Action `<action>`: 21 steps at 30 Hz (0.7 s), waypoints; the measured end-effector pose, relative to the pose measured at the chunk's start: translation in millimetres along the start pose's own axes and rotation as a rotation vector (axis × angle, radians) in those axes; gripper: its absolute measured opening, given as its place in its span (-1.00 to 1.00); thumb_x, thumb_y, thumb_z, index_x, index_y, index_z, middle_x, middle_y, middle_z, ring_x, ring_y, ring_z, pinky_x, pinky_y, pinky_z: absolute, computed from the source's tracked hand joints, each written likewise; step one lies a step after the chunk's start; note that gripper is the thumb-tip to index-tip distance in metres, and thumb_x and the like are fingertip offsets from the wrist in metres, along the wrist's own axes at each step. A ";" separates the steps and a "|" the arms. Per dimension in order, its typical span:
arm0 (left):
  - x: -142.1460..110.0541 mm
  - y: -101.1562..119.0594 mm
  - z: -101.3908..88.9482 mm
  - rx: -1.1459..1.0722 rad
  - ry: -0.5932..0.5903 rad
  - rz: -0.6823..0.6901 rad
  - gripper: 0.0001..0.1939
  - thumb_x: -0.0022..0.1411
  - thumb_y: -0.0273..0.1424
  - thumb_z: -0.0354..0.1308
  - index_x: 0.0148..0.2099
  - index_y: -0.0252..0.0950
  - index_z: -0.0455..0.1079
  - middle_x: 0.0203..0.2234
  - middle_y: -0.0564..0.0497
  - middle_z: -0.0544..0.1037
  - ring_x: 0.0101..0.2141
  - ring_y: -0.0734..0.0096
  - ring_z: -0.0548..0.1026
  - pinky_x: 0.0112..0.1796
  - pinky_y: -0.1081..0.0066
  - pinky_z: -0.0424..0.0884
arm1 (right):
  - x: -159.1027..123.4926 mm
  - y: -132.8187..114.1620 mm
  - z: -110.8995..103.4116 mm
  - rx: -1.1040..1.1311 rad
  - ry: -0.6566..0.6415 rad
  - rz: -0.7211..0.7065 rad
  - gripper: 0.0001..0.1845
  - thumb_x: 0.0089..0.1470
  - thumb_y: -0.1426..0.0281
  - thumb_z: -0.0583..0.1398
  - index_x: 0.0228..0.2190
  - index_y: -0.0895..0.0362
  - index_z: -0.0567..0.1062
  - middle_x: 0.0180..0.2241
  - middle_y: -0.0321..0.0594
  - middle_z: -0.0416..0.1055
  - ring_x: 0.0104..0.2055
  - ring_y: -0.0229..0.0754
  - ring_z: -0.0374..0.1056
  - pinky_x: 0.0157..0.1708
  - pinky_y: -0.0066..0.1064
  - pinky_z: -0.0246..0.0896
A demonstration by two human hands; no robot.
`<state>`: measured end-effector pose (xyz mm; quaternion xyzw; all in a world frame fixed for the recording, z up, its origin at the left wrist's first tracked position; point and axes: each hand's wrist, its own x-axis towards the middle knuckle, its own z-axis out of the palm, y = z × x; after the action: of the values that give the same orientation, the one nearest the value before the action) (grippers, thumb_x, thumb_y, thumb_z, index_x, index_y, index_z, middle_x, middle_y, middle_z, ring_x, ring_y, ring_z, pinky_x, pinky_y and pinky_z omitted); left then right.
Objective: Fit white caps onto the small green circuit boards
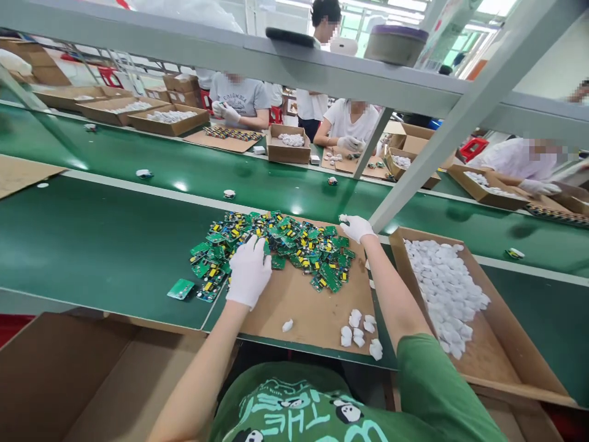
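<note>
My left hand (251,271), in a white glove, is at the near left side of a heap of green circuit boards (299,240). Its fingers are closed round a board at the edge of the heap, partly hidden by the glove. My right hand (358,229), also gloved, reaches past the heap to the far edge of the bench beside the belt. Its fingertips are pinched together; a small dark bit shows there, too small to name. Beneath the heap lies a cardboard sheet (294,301), with several small white pieces (358,336) at its near right corner.
A cardboard tray (510,344) of white pieces stands at right. One loose circuit board (181,289) lies left of the heap. Small assemblies sit apart along the green conveyor belt (193,175). A slanted metal post (427,159) rises near my right hand. Co-workers sit across the belt.
</note>
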<state>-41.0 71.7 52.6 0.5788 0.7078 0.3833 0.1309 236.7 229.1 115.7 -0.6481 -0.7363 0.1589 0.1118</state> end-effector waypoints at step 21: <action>-37.8 33.1 -30.4 -0.702 -0.028 -0.335 -0.82 0.15 -0.23 0.20 -0.30 -0.21 0.37 -0.30 -0.02 0.62 -0.26 0.22 0.58 -0.24 0.30 0.51 | -219.9 18.8 73.4 0.692 0.163 0.133 -0.66 0.28 0.23 0.09 0.00 0.09 0.47 -0.32 -0.17 0.49 -0.33 -0.12 0.46 -0.52 -0.36 0.36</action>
<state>-25.1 26.3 86.2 0.3802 0.6166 0.5675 0.3914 256.4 7.0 49.7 -0.6289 -0.5838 0.3536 0.3723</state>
